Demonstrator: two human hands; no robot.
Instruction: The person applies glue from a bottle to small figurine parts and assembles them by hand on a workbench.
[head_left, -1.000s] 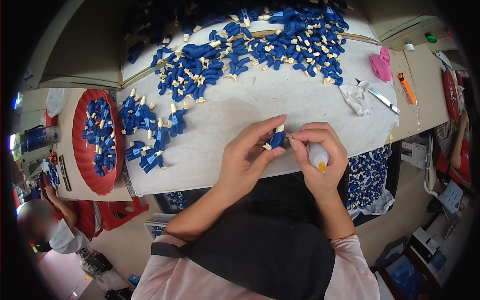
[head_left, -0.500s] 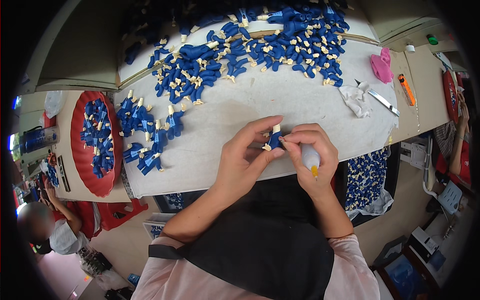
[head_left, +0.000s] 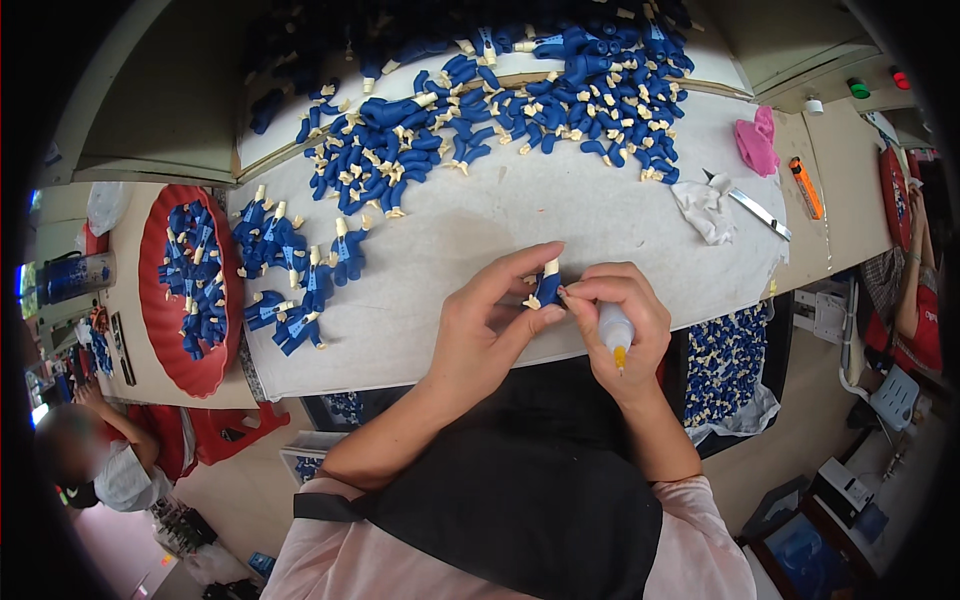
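My left hand (head_left: 480, 325) is closed with thumb and fingers round a small blue figurine torso (head_left: 548, 288), which has a cream neck at its top and a cream hand at its lower side. Against the torso's right side, my right hand (head_left: 630, 325) pinches with thumb and forefinger; what lies between those fingertips is too small to make out. A white squeeze bottle (head_left: 615, 328) with a yellow tip is tucked in the same right hand, its tip toward me. Left of my hands lie several blue torsos (head_left: 300, 250) with cream necks.
A heap of blue arms with cream hands (head_left: 400, 150) covers the table's far side. At left stands a red scalloped tray (head_left: 160, 340) of blue parts. A white rag (head_left: 705, 210), a metal blade (head_left: 760, 215), a pink cloth (head_left: 757, 142) and an orange cutter (head_left: 806, 188) lie at right.
The view has shifted slightly. My right hand and the bottle have tilted a little lower, while both hands stay together at the torso.
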